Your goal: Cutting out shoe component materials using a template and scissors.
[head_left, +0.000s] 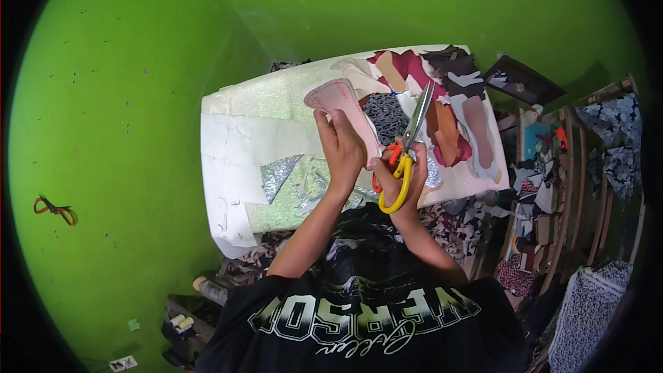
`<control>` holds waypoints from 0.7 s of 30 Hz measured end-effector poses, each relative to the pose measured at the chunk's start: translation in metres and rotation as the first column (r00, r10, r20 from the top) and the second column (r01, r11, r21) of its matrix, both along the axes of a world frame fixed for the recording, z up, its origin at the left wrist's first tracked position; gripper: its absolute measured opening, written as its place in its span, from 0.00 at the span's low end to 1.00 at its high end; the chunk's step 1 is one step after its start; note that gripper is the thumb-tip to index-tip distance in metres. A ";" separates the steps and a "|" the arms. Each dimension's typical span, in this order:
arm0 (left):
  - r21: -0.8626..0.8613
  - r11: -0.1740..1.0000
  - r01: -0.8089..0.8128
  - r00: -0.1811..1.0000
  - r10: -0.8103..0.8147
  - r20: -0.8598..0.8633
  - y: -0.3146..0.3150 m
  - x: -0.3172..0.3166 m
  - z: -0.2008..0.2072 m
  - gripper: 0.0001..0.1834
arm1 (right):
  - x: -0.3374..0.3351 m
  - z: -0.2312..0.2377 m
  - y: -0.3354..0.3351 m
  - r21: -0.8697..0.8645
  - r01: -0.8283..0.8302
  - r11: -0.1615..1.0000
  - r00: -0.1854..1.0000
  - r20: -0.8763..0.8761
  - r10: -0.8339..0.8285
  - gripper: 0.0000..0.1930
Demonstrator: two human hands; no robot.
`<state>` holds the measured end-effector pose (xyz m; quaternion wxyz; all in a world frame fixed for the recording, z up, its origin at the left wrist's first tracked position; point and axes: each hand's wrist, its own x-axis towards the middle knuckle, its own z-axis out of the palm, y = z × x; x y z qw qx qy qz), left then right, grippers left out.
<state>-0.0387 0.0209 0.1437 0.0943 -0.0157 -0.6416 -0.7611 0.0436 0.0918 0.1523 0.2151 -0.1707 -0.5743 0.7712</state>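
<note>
My left hand [343, 148] is closed on a pale pink, sole-shaped insole piece [356, 116] with red markings, holding it tilted above the table. My right hand [409, 178] grips a pair of scissors [418, 119] with one yellow and one orange handle loop. The steel blades point up and away from me, to the right of the insole piece, and do not touch it. The right thumb is close to the insole piece's lower end; whether it touches cannot be made out. Beneath lies a dark grey patterned cloth piece [385, 117].
The table [238, 200] has a pale, partly torn cover. On its right side lie brown leather-like pieces [445, 131], a sole-shaped piece [478, 124] and dark scraps [452, 69]. A slatted rack [545, 207] with scraps stands at the right. Green walls [124, 62] border the left and back.
</note>
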 end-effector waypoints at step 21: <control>-0.036 0.996 -0.084 0.980 0.076 -0.181 -0.010 -0.008 0.006 0.12 | 0.014 -0.027 0.011 0.222 -0.230 0.948 0.969 -0.038 0.244 0.24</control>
